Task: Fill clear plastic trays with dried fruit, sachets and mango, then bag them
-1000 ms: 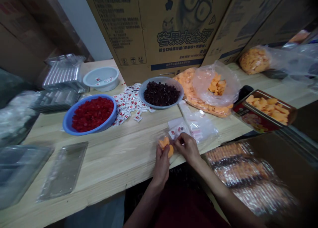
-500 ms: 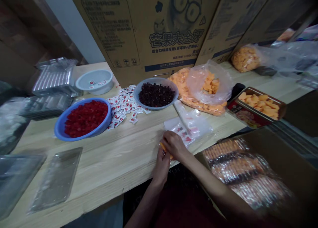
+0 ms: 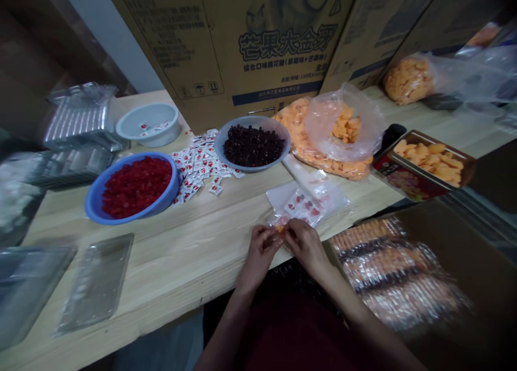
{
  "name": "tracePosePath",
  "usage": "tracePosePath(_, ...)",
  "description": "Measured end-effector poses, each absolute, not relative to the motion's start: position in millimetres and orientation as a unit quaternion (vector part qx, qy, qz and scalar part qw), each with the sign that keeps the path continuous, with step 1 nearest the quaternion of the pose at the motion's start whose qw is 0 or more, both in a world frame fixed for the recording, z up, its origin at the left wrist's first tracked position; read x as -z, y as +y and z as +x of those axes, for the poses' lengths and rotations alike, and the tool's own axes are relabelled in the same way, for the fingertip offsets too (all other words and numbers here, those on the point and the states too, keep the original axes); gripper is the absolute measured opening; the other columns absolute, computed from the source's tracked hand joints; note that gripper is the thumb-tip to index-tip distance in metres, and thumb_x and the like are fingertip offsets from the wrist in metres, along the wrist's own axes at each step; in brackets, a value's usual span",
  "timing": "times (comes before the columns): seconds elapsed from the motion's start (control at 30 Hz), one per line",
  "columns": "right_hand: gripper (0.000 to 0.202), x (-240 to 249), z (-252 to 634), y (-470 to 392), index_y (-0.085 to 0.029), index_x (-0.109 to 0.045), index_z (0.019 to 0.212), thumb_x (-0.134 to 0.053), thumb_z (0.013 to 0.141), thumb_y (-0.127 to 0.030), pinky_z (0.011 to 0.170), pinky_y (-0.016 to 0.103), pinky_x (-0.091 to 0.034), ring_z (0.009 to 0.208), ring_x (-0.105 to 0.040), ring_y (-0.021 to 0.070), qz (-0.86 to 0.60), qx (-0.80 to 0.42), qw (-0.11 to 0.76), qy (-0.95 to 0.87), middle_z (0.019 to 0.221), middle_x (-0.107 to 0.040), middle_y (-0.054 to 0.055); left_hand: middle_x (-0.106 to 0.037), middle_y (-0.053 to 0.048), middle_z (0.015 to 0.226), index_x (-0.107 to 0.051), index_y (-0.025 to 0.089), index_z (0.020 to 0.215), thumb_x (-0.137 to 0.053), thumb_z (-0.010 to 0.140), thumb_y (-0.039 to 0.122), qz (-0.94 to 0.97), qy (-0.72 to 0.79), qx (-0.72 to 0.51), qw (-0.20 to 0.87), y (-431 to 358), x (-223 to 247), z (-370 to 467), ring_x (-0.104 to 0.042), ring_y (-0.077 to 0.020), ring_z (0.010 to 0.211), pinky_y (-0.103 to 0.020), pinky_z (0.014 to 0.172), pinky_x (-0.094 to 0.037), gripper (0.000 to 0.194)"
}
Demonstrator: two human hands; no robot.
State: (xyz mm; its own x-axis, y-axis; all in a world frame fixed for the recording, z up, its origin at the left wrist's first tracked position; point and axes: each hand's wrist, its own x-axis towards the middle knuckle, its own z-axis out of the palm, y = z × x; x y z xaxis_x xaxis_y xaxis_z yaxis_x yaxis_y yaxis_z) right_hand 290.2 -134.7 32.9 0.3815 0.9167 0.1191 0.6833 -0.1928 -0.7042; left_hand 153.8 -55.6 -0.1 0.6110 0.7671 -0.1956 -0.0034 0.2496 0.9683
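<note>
Near the table's front edge, my left hand [image 3: 261, 248] and my right hand [image 3: 304, 242] meet with fingers pinched. Between them is a small clear plastic bag [image 3: 278, 220] with an orange piece [image 3: 279, 229] at its near end; both hands grip this bag. Just beyond lie flat printed clear bags [image 3: 302, 205] on the wooden table. A bowl of dark pieces [image 3: 253, 146] stands behind, with small white-and-red packets [image 3: 197, 163] scattered to its left. Farther left is a blue bowl of red pieces [image 3: 137, 188].
Orange pieces fill a large bag [image 3: 297, 126] and a tin [image 3: 428, 163] at right. An open carton [image 3: 456, 242] below holds wrapped packs [image 3: 375, 258]. Clear trays [image 3: 97, 285] lie at left, near a pale bowl [image 3: 149, 123]. Cardboard boxes [image 3: 226, 53] stand behind.
My hands have moved apart slightly, with the right hand shifting right. The clear bag now shows between them, where the orange piece was largely covered by fingers before. The view has shifted a little.
</note>
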Motion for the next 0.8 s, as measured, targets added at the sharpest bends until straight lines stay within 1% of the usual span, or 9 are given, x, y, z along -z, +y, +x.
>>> tracePosePath(0.07, 0.011, -40, 282, -133, -0.021, -0.054, 0.084, -0.049, 0.092, -0.014, 0.068, 0.028, -0.041, 0.078, -0.056, 0.0189, -0.732, -0.179, 0.364, -0.548, 0.083, -0.06, 0.004, -0.061, -0.007, 0.113, -0.076, 0.021, 0.092, -0.075, 0.076, 0.035, 0.543, 0.353, -0.303, 0.7, -58, 3, 158, -0.06, -0.0218, 0.109, -0.032, 0.097, -0.047, 0.02)
tracePosePath(0.2, 0.014, -50, 263, -137, -0.02, -0.057, 0.084, -0.049, 0.093, -0.013, 0.072, 0.029, -0.045, 0.08, -0.058, 0.019, -0.694, -0.207, 0.374, -0.579, 0.083, -0.062, 0.004, -0.062, 0.0, 0.073, -0.067, 0.018, 0.072, -0.072, 0.076, 0.03, 0.496, 0.392, -0.331, 0.701, -65, 12, 159, -0.059, -0.0149, 0.072, -0.026, 0.072, -0.049, 0.014)
tracePosePath(0.3, 0.011, -46, 256, -147, -0.021, -0.063, 0.1, -0.057, 0.092, -0.017, 0.083, 0.035, -0.05, 0.094, -0.062, 0.0227, -0.688, -0.191, 0.378, -0.59, 0.097, -0.066, 0.007, -0.061, 0.001, 0.066, -0.064, 0.016, 0.069, -0.075, 0.073, 0.03, 0.47, 0.427, -0.347, 0.69, -70, 17, 153, -0.055, -0.0129, 0.065, -0.025, 0.066, -0.046, 0.017)
tracePosePath(0.37, 0.046, -37, 256, -156, -0.023, -0.057, 0.128, -0.07, 0.084, -0.021, 0.099, 0.046, -0.047, 0.121, -0.055, 0.0299, -0.701, -0.149, 0.346, -0.606, 0.127, -0.061, 0.013, -0.064, 0.0, 0.07, -0.067, 0.016, 0.074, -0.075, 0.074, 0.034, 0.445, 0.431, -0.334, 0.71, -73, 18, 147, -0.058, -0.0133, 0.066, -0.025, 0.067, -0.048, 0.02)
tracePosePath(0.43, 0.082, -24, 259, -165, -0.026, -0.036, 0.151, -0.074, 0.078, -0.017, 0.111, 0.057, -0.035, 0.143, -0.034, 0.0345, -0.72, -0.106, 0.283, -0.625, 0.153, -0.04, 0.016, -0.069, -0.002, 0.078, -0.07, 0.015, 0.082, -0.073, 0.078, 0.04, 0.434, 0.417, -0.303, 0.739, -74, 16, 139, -0.063, -0.0151, 0.073, -0.028, 0.072, -0.052, 0.026)
tracePosePath(0.47, 0.089, -17, 260, -170, -0.028, -0.028, 0.155, -0.07, 0.079, -0.013, 0.114, 0.059, -0.031, 0.148, -0.026, 0.0342, -0.726, -0.092, 0.254, -0.633, 0.159, -0.032, 0.015, -0.071, -0.004, 0.085, -0.072, 0.015, 0.087, -0.073, 0.079, 0.042, 0.433, 0.408, -0.285, 0.751, -75, 14, 135, -0.065, -0.0165, 0.078, -0.03, 0.076, -0.053, 0.029)
tracePosePath(0.6, 0.083, 4, 266, -185, -0.03, -0.022, 0.158, -0.052, 0.086, -0.003, 0.118, 0.056, -0.026, 0.152, -0.016, 0.0285, -0.713, -0.07, 0.228, -0.659, 0.163, -0.025, 0.009, -0.075, -0.009, 0.096, -0.075, 0.014, 0.094, -0.074, 0.078, 0.045, 0.432, 0.403, -0.233, 0.772, -78, 2, 120, -0.069, -0.021, 0.089, -0.037, 0.089, -0.054, 0.035)
tracePosePath(0.7, 0.065, 2, 272, -193, -0.032, -0.029, 0.155, -0.048, 0.096, -0.012, 0.118, 0.055, -0.027, 0.151, -0.021, 0.0267, -0.673, -0.065, 0.268, -0.686, 0.159, -0.036, 0.007, -0.075, -0.01, 0.093, -0.074, 0.015, 0.093, -0.071, 0.081, 0.048, 0.447, 0.415, -0.195, 0.768, -80, -18, 106, -0.07, -0.0231, 0.089, -0.039, 0.088, -0.056, 0.035)
tracePosePath(0.8, 0.052, -21, 281, -197, -0.031, -0.037, 0.152, -0.045, 0.101, -0.021, 0.117, 0.052, -0.03, 0.145, -0.034, 0.0239, -0.647, -0.068, 0.325, -0.686, 0.15, -0.05, 0.006, -0.075, -0.01, 0.092, -0.075, 0.019, 0.091, -0.068, 0.083, 0.05, 0.576, 0.395, -0.108, 0.708, -76, -53, 88, -0.07, -0.0263, 0.087, -0.042, 0.084, -0.057, 0.033)
